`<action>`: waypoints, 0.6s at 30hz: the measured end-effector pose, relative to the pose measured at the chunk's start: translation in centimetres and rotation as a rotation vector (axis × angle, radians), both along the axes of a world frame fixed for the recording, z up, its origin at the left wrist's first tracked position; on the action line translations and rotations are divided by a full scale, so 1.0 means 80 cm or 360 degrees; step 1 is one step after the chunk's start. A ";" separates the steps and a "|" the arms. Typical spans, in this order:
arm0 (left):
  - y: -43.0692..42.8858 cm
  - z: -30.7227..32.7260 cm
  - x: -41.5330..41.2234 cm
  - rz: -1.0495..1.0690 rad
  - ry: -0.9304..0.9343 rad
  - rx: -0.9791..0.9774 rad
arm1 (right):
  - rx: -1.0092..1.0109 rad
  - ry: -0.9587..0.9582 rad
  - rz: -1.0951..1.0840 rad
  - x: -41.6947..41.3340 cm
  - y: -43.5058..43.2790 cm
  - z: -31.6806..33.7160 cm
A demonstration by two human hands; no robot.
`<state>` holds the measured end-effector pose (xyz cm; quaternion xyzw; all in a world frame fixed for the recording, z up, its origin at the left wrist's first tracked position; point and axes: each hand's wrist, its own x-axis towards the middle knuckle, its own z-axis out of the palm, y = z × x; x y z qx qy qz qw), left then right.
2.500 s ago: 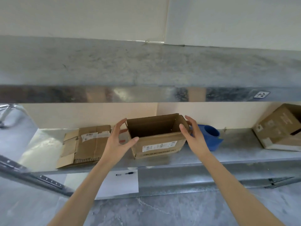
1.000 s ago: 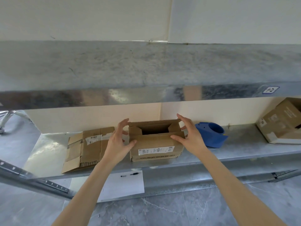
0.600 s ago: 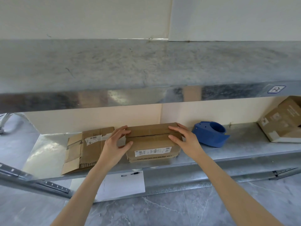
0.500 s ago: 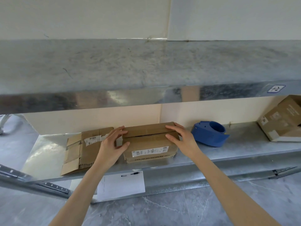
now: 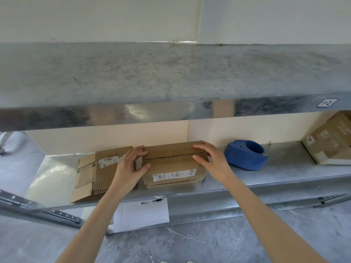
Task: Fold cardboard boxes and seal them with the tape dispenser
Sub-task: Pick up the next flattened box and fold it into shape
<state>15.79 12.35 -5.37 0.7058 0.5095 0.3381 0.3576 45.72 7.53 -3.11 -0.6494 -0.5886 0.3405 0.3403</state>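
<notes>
The cardboard box sits mid-way along the metal shelf, flaps folded shut, and no tape shows on it yet. To its left a flattened box is not yet folded. The tape dispenser lies untouched to its right. The left hand and right hand press the flaps with straight fingers, grasping nothing.

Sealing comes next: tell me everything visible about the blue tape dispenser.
The blue tape dispenser looks like moulded plastic: a round open hub above, a body tapering to a point at the right. It rests on the metal shelf, right of the closed cardboard box, apart from it and from the right hand. Nothing else touches it; whether tape is loaded cannot be told.
</notes>
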 end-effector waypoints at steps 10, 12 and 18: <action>-0.008 -0.002 0.026 -0.0013 -0.0031 0.0008 | 0.0032 -0.0011 -0.0074 0.017 -0.007 0.002; -0.006 -0.002 0.021 -0.0029 -0.0035 -0.0004 | 0.0031 0.0001 -0.0068 0.014 -0.007 0.001; -0.006 -0.002 0.008 -0.0007 -0.0095 -0.0042 | 0.0016 0.0024 -0.0017 0.006 -0.003 -0.003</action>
